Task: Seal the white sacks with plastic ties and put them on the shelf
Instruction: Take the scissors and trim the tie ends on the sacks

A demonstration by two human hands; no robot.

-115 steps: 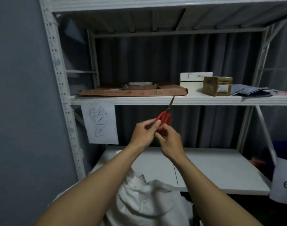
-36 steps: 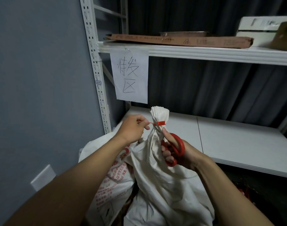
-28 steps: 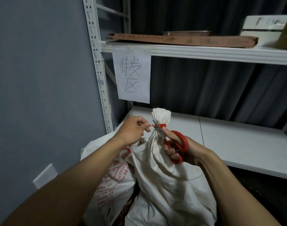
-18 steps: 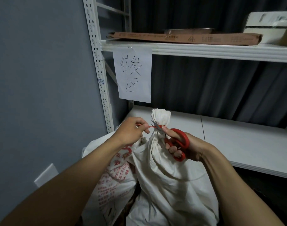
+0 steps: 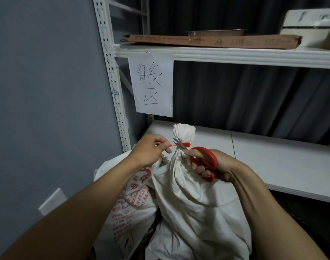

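Hands both busy: left hand (image 5: 151, 151) pinches the tail of the one red tie (image 5: 186, 144), and right hand (image 5: 223, 166) grips the one pair of scissors (image 5: 207, 158). Their blades have risen to straddle that tail, so trimming looks imminent. Two sacks: the tied white sack (image 5: 194, 199) and a printed sack (image 5: 130, 203), both below the shelf (image 5: 273, 156). One paper sign (image 5: 153, 85) hangs beyond.

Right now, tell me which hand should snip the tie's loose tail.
Right. The right hand grips the red scissors, their blades at the red plastic tie on the white sack's neck. The left hand pinches the tie's tail taut, so it is occupied.
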